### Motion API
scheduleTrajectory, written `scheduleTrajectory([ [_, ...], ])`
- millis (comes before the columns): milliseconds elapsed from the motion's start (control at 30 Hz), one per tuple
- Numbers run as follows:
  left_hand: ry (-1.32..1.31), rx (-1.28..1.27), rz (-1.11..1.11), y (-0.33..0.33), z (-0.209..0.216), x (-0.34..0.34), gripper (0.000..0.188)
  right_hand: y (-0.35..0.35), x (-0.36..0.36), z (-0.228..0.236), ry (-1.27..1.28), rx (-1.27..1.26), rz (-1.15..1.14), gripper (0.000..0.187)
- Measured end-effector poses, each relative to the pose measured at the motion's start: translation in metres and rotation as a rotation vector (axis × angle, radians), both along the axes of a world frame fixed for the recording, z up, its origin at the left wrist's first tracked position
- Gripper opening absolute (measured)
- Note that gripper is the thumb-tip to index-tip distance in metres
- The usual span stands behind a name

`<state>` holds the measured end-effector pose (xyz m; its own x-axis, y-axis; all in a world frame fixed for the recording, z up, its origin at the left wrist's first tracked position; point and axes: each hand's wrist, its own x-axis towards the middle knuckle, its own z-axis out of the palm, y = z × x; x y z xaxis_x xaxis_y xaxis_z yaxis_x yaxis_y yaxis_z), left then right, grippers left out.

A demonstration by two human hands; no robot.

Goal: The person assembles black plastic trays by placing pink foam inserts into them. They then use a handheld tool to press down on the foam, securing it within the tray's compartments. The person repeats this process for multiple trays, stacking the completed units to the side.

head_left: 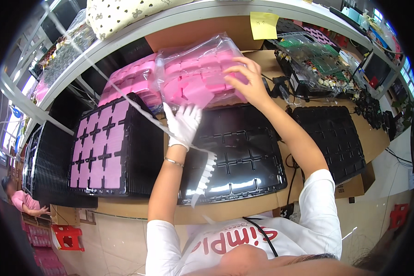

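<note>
My left hand [184, 123], in a white glove, is held palm-up with its fingers stretched out. Its fingertips are at a loose pink foam piece [198, 93], and I see no grip on it. My bare right hand [247, 82] has its fingers apart over the right side of a clear plastic bag [225, 43]. Stacked pink foam blocks [184, 69] fill this bag. Nearer to me lies a glossy black moulded tray [237, 161] with cross-shaped ridges. A white jagged strip [204, 177] shows over its left part.
On the left stand a black tray stack topped with pink foam pads [101, 142] and another black tray stack [55, 161]. At right are a black tray [329, 138] and bagged circuit boards [317, 60]. A shelf edge [193, 17] crosses above; a person [26, 202] is far left.
</note>
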<state>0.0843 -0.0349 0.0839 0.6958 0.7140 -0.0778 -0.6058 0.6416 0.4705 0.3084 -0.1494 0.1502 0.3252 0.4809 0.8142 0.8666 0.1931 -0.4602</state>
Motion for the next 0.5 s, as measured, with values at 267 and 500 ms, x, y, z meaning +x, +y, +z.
scheduleTrajectory([
  [267, 0.455, 0.294, 0.011, -0.017, 0.002, -0.016, 0.048, -0.055, 0.038, -0.083, 1.680, -0.247, 0.507, 0.041],
  [500, 0.975, 0.499, -0.106, -0.075, 0.025, -0.098, 0.020, -0.149, -0.028, -0.080, 0.978, -0.531, 0.286, 0.029],
])
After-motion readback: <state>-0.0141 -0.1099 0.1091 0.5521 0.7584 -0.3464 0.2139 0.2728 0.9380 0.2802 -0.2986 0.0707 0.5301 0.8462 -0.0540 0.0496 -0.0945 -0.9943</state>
